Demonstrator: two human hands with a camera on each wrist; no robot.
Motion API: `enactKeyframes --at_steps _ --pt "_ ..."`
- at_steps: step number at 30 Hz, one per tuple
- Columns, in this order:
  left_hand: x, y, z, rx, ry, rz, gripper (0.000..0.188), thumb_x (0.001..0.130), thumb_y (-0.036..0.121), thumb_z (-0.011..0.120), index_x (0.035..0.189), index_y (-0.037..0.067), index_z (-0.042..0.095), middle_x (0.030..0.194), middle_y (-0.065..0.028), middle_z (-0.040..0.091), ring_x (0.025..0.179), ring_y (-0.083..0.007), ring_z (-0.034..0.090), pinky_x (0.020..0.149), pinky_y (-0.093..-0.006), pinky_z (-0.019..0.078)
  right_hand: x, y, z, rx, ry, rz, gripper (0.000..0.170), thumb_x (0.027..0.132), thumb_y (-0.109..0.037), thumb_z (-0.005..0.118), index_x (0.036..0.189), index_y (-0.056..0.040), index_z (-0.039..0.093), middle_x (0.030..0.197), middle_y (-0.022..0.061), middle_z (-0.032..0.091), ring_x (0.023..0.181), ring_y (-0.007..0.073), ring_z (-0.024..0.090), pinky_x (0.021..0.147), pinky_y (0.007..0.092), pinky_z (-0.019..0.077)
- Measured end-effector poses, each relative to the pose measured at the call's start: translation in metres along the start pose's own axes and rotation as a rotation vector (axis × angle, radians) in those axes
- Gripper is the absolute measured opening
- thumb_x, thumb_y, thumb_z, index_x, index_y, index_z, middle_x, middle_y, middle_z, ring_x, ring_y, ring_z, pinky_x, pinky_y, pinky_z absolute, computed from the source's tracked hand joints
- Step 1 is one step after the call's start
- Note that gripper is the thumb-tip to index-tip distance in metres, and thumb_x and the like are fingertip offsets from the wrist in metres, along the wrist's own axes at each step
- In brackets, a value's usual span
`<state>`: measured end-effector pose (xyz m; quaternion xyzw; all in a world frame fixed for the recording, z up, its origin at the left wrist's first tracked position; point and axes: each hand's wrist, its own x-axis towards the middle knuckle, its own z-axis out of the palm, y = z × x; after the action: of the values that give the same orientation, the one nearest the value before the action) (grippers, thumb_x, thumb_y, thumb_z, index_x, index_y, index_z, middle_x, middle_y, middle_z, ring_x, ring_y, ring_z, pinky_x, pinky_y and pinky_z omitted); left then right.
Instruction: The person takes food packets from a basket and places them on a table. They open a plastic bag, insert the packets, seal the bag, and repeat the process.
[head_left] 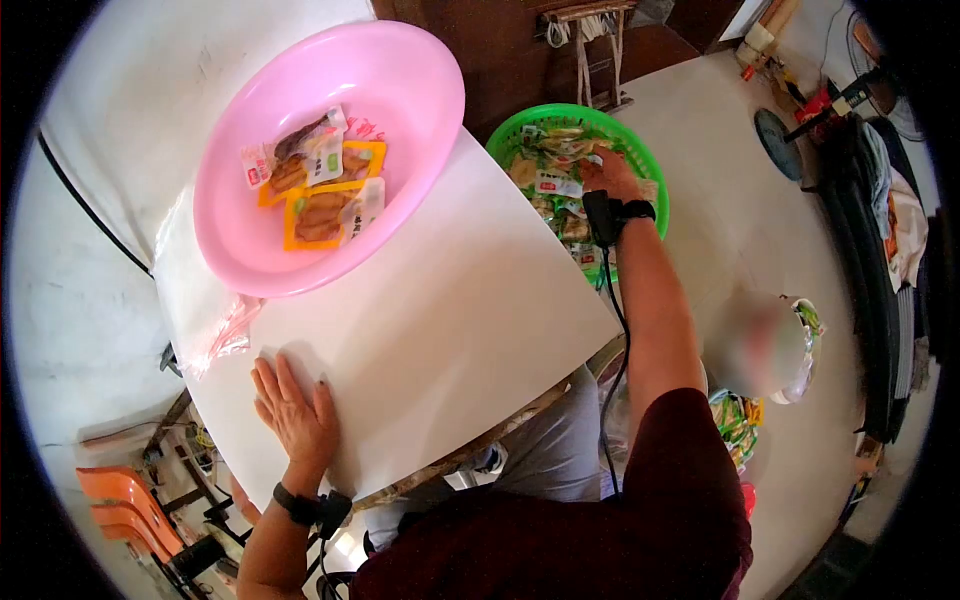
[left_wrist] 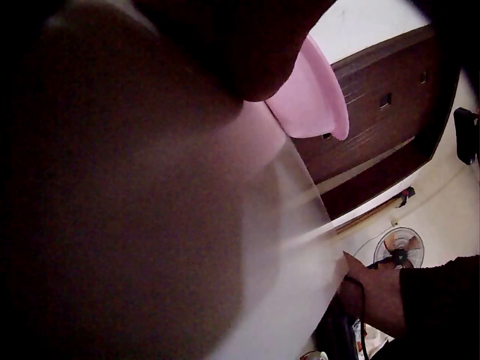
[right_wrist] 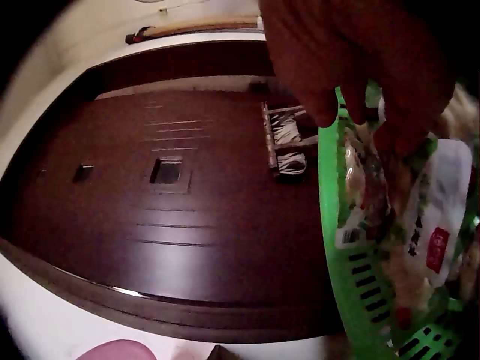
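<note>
My left hand (head_left: 298, 422) rests palm down on the white tabletop (head_left: 430, 330), fingers straight and holding nothing. To my right, my right hand (head_left: 615, 177) reaches into a green plastic basket (head_left: 655, 165) filled with sealed snack packets (head_left: 560, 184). In the right wrist view its fingers (right_wrist: 397, 124) point down, slightly bent and apart, with the tips right at the packets beside a white-and-clear one (right_wrist: 442, 217). A large pink basin (head_left: 420, 90) stands at the table's far left. Inside it lie several packets, among them yellow-edged ones (head_left: 320, 215) and a dark-filled one (head_left: 305, 138).
Clear plastic bags (head_left: 232, 328) lie at the table's left edge. A small wooden stool (head_left: 590, 40) stands behind the basket by the dark door (right_wrist: 202, 195). On the floor at right are a white bucket (head_left: 795, 375) and more packets (head_left: 735, 425). Orange chairs (head_left: 125, 510) stand lower left.
</note>
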<state>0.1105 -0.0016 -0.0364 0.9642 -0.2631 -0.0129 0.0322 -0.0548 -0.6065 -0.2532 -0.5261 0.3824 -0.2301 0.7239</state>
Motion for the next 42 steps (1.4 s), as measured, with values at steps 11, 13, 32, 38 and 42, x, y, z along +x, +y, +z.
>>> enactKeyframes --at_steps 11,13,32,38,42 --pt "-0.001 -0.003 0.005 0.044 0.042 0.013 0.064 0.093 0.035 0.047 0.147 0.008 0.026 0.154 -0.0197 0.016 0.143 -0.0369 0.011 0.111 -0.0586 0.0104 -0.154 -0.088 0.027 0.385 0.101 -0.104 0.040 0.099 -0.020 0.047 0.135 -0.0026 0.041 0.139 0.0130 0.044 0.128 0.0249 0.043 0.103 0.0394 0.0389" --pt "0.000 0.000 0.002 0.006 0.047 0.008 0.066 0.090 0.035 0.051 0.145 0.005 0.029 0.152 -0.0235 0.018 0.142 -0.0395 0.012 0.110 -0.0595 0.0113 -0.179 -0.096 0.013 0.402 -0.036 -0.235 0.029 0.095 -0.018 0.056 0.119 -0.0019 0.055 0.116 0.0084 0.058 0.106 0.0196 0.055 0.091 0.0351 0.0463" --pt "-0.006 0.012 -0.016 -0.097 0.108 -0.016 0.066 0.087 0.042 0.053 0.138 0.003 0.039 0.147 -0.0261 0.027 0.140 -0.0410 0.018 0.107 -0.0612 0.0164 -0.371 -0.108 0.253 -0.110 -0.463 -0.106 0.028 0.093 -0.022 0.061 0.109 -0.0001 0.065 0.108 0.0083 0.065 0.098 0.0162 0.061 0.088 0.0290 0.0491" --pt "-0.005 0.015 -0.019 -0.083 0.066 -0.038 0.066 0.088 0.042 0.051 0.140 0.004 0.037 0.149 -0.0252 0.025 0.140 -0.0399 0.017 0.108 -0.0602 0.0146 -0.377 -0.102 0.238 -0.402 -0.347 -0.420 0.028 0.089 -0.018 0.064 0.112 -0.0016 0.063 0.101 0.0071 0.067 0.096 0.0161 0.062 0.086 0.0296 0.0499" --pt "-0.003 0.015 -0.016 -0.064 0.039 -0.051 0.067 0.088 0.042 0.049 0.142 0.004 0.035 0.150 -0.0242 0.023 0.141 -0.0394 0.016 0.109 -0.0597 0.0136 -0.361 -0.107 0.166 -0.196 -0.095 -0.387 0.022 0.090 -0.020 0.063 0.105 -0.0039 0.065 0.089 0.0028 0.067 0.082 0.0118 0.062 0.078 0.0268 0.0507"
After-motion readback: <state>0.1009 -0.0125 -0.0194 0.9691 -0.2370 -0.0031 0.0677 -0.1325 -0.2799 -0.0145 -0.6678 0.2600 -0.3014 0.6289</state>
